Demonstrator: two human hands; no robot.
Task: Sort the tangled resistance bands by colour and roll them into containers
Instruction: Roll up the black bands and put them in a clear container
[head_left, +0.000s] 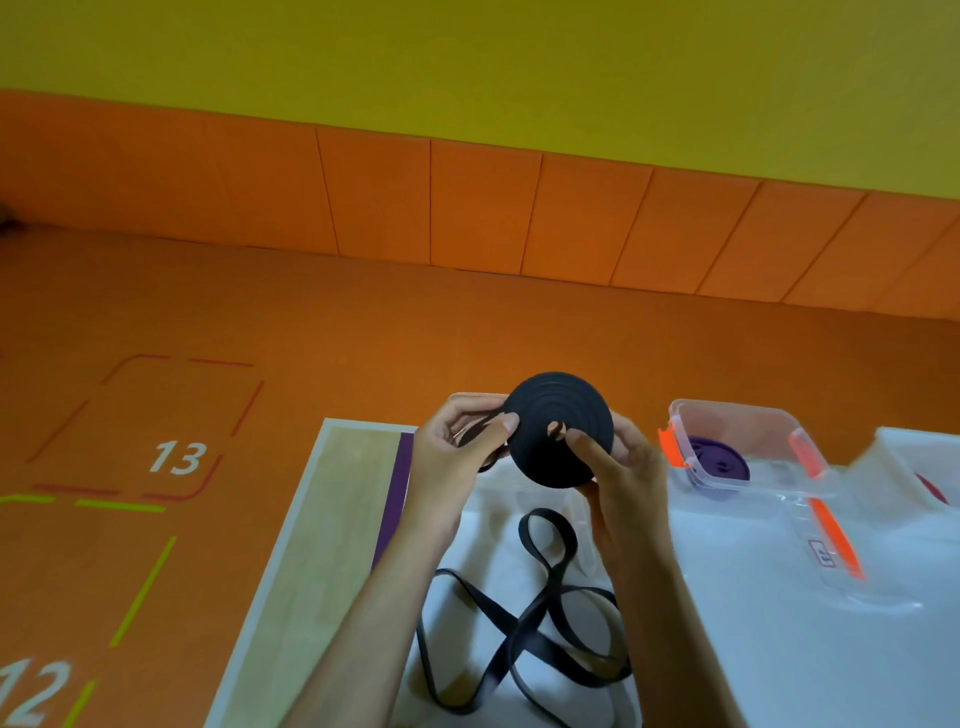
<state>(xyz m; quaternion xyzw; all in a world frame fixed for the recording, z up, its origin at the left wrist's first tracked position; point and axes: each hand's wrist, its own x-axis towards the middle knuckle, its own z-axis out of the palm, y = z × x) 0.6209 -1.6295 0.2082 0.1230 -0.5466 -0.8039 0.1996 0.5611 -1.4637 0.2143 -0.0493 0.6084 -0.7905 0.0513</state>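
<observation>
Currently both hands hold a black rubber resistance band wound into a tight round coil (558, 428), raised above the far edge of the white-covered tabletop (779, 649). The left hand (457, 452) grasps the coil's left rim, its thumb laid on the flat face and its fingers (470, 410) curled behind. The right hand (623, 467) clasps the right side, with fingers (587, 447) pressing on the face near the small centre hole and the rest wrapped round the back.

The band's unrolled part, a loose tail (519, 623), hangs from the coil and lies in crossing loops on the tabletop between the two forearms.

To the right of the hands stands a clear plastic container (737, 421) with orange clips, and in it lies a purple rolled band (719, 460). Its clear lid (810, 561) (also with an orange clip) lies flat on the tabletop just in front of it.

A pale wood strip (311, 545) runs along the tabletop's left side. Beyond lies an orange floor (363, 338) marked 13 and 12, backed by orange padded panels (467, 202) and a yellow wall (467, 62).
</observation>
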